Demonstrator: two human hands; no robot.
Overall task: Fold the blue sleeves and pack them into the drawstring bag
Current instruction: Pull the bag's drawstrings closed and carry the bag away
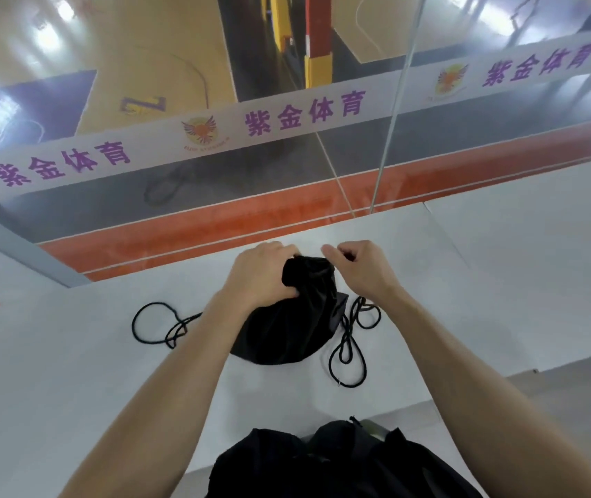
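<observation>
Right now both hands are working at the gathered mouth of the black drawstring bag (287, 328), which is lying on the white worktop (502, 282) directly under them. The left hand (261, 274) is gripping the bunched neck from its side. The right hand (362, 271) is curling its fingers against the opposite rim; what it is pinching cannot be told. One cord loop (157, 323) is trailing outward past the left wrist, and another cord loop (351, 343) is lying beneath the right wrist. The worktop's far edge is running just beyond the knuckles, while bare surface is spreading wide to the right.
</observation>
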